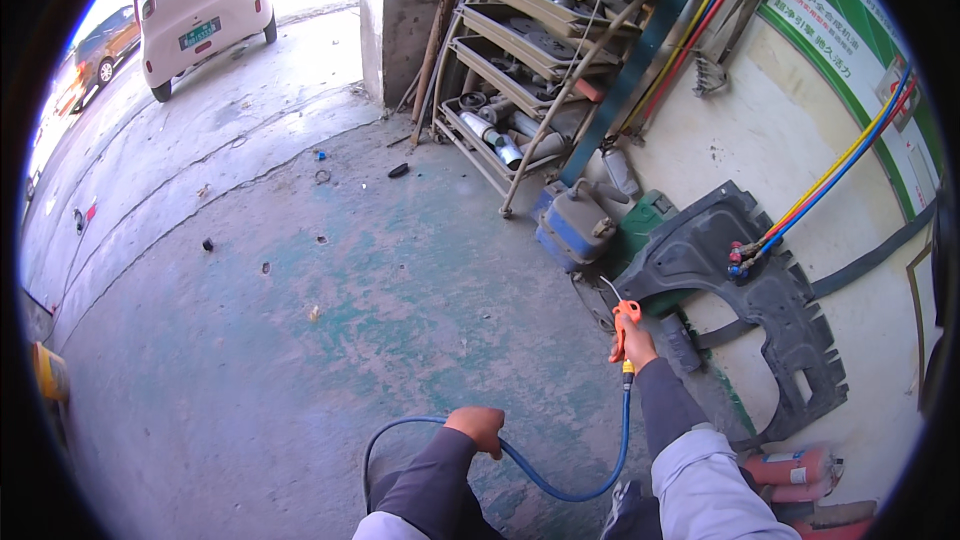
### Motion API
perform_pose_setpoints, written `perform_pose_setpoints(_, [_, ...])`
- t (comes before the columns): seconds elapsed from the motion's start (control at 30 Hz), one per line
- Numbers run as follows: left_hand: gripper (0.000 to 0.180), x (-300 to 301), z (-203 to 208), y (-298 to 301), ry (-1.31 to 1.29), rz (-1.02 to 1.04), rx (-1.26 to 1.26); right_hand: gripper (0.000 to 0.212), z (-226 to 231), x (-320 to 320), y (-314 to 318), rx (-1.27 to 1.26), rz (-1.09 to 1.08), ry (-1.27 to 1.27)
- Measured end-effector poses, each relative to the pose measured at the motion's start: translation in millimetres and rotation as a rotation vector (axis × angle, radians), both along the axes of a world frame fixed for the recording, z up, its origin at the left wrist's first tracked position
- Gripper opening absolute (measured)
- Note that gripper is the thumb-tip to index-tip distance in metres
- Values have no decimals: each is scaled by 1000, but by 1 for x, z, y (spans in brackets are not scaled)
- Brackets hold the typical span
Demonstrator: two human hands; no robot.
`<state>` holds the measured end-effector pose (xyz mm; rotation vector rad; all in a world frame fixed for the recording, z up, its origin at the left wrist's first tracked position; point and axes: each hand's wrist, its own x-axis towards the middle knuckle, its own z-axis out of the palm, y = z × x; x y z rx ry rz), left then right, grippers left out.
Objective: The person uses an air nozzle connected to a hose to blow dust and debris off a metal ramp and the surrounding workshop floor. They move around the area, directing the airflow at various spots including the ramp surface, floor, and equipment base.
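My right hand (636, 340) is wrapped round an orange air blow gun (627, 315), whose thin bent nozzle points up and to the left. A yellow fitting joins the gun's lower end to a blue air hose (570, 495). The hose sags in a loop over the floor and runs back to my left hand (480, 428), closed round it. Past the left hand, the hose curves left and down behind my left forearm. Just beyond the nozzle lies a large black plastic panel (690, 250), leaning against the wall.
A metal rack (530, 70) with trays of used parts stands at the back. Beside it sit a blue-grey container (575, 225) and a green one (640, 220). Coloured hoses (810, 195) hang along the right wall. Red cylinders (795, 470) lie lower right. A white car (200, 10) is outside.
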<state>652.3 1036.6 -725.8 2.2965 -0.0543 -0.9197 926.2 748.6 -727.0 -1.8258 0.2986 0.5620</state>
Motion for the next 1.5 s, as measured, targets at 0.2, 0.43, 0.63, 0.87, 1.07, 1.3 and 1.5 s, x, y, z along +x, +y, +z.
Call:
perform_pose_setpoints(0.2, [55,-17,-8,16,22,43,56,49,-49,-28,-18,162,-203,151])
perform_pose_setpoints(0.43, [57,-55,-5,41,22,220,137,52,-95,-42,38,272,-132,293])
perform_pose_setpoints(0.63, [58,-84,11,54,29,313,187,53,-108,-55,114,332,58,330])
perform_pose_setpoints(0.87, [65,-128,23,66,127,422,241,56,-110,-90,195,262,321,325])
perform_pose_setpoints(1.07, [56,-155,27,69,82,483,277,58,-106,-146,244,237,386,291])
perform_pose_setpoints(1.3, [54,-173,43,69,161,510,315,61,-116,-225,264,257,404,294])
perform_pose_setpoints(1.5, [60,-198,50,72,230,521,360,61,-116,-317,271,205,586,282])
